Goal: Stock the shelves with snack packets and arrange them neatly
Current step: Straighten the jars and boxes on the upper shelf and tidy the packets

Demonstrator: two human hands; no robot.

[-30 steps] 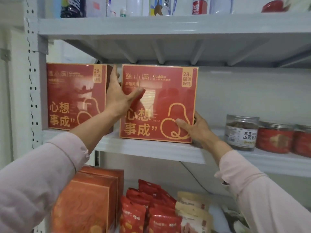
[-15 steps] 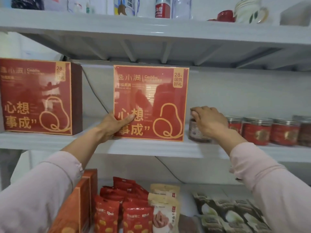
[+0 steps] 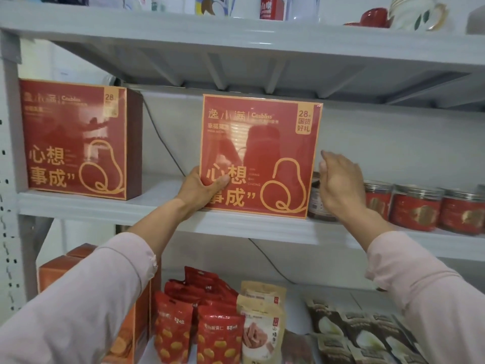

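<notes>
Box [image 3: 258, 156] upright mid-shelf [image 3: 162, 214], gripped at its 8 o'clock corner by left hand [image 3: 202, 189]; right hand [image 3: 338, 183] open, empty, at box's 3 o'clock, before jar [image 3: 319, 203], nearer it.

Centre box [image 3: 258, 156]: red, gold lettering, standing upright on the middle shelf [image 3: 147, 210].
Left box [image 3: 76, 139]: matching, standing well apart at the shelf's left end.
Packets [image 3: 199, 334]: red, beige and dark pouches sitting in rows on the lower shelf.
</notes>
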